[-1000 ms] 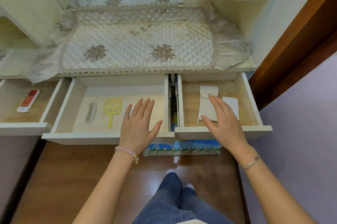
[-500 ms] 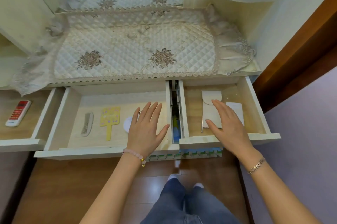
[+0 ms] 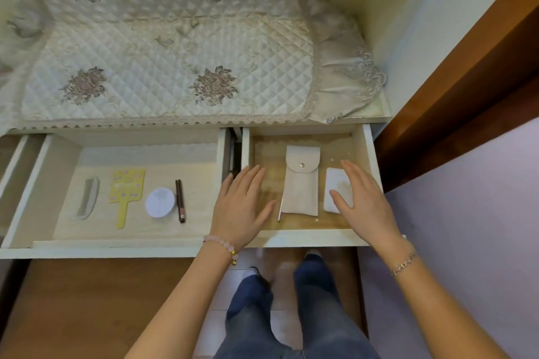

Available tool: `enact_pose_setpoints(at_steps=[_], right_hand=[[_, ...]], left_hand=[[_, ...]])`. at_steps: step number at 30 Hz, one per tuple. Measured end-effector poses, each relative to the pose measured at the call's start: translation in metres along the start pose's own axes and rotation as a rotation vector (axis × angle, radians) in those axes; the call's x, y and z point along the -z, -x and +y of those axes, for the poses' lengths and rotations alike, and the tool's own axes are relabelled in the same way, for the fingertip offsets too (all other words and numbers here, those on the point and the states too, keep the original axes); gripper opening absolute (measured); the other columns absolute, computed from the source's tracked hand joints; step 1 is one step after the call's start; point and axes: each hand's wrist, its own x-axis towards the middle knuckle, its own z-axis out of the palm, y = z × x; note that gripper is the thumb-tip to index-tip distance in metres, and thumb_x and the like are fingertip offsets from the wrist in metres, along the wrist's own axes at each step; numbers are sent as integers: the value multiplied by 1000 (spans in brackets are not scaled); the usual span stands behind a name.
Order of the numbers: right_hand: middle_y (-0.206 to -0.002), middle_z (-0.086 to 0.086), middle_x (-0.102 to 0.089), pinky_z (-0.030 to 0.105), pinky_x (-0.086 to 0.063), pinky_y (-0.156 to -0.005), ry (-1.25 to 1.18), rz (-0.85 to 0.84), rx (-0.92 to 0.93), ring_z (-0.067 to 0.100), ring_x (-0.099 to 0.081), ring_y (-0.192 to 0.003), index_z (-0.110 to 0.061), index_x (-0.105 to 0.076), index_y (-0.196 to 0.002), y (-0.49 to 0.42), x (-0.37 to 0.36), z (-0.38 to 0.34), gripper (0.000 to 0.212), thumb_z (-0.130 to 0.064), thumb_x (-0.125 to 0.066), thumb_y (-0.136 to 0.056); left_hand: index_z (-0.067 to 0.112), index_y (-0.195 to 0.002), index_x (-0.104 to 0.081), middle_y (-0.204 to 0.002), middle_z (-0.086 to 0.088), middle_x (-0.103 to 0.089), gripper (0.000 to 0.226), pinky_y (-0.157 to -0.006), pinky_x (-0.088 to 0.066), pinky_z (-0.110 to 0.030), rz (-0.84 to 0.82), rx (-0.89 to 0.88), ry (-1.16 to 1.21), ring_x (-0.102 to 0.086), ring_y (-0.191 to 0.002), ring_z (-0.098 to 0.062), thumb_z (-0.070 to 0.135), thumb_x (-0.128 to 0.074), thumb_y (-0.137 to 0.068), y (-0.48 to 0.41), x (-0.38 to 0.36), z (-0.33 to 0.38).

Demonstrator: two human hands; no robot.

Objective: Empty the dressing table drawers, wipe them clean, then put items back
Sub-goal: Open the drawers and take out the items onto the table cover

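In the right drawer point(image 3: 306, 240), pulled open: a beige snap-flap pouch point(image 3: 302, 183) lying flat in the middle, a thin stick point(image 3: 280, 207) just beside its left edge, and a white flat pad point(image 3: 335, 186) to its right. Over the drawer's near left corner, the left hand point(image 3: 240, 204), spread with straight fingers and holding nothing. Over the right part of the pad, the right hand point(image 3: 364, 201), likewise spread and empty; touching or just above, cannot tell.

Looks like the emptying step, with nothing lifted out yet. Probably soft and light, that pouch: likely to sag if taken by one end, so better pinched across the middle, below the flap and clear of the snap. For the pad, thin and flat against the wood, probably a fingertip slid under an edge first. For the stick, slim and apt to roll, a pinch near the middle.

In the middle drawer point(image 3: 116, 244), apart from both hands: a comb point(image 3: 88, 198), a yellow paddle point(image 3: 126, 192), a round white case point(image 3: 160, 202), a brown pencil point(image 3: 180, 201). All small, stiff and light by the look.
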Motion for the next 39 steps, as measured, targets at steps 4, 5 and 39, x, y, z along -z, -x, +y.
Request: enact_pose_setpoints(at_steps=[4,5,39], right_hand=[[-153,-4,-24,27,-22,-112,-35,-80,-24,14,-22,-140,-21,-20,-147,-14,-5,30,62,-39,-47,-94],[-153,-3,-25,29,-22,-113,-52,-107,-35,14,-22,-140,-21,-20,-147,-18,-9,36,62,-38,-47,-94],[-131,16,-35,32,-36,-97,-3,-173,-753,31,-40,-112,-9,-34,-130,-81,-100,42,81,-30,-81,-67]], left_hand=[[11,-138,-42,-138,-6,-49,63,-107,-32,-38,-42,110,142,-44,-128,-23,49,-41,-89,-22,-27,28],[11,-139,-41,-139,-7,-48,61,-106,-32,-36,-61,149,188,-44,-128,-23,46,-47,-89,-27,-34,34],[10,-106,-44,-106,-5,-52,51,-80,-47,-30,-303,806,564,-50,-92,-19,17,-80,-71,-81,-131,48]])
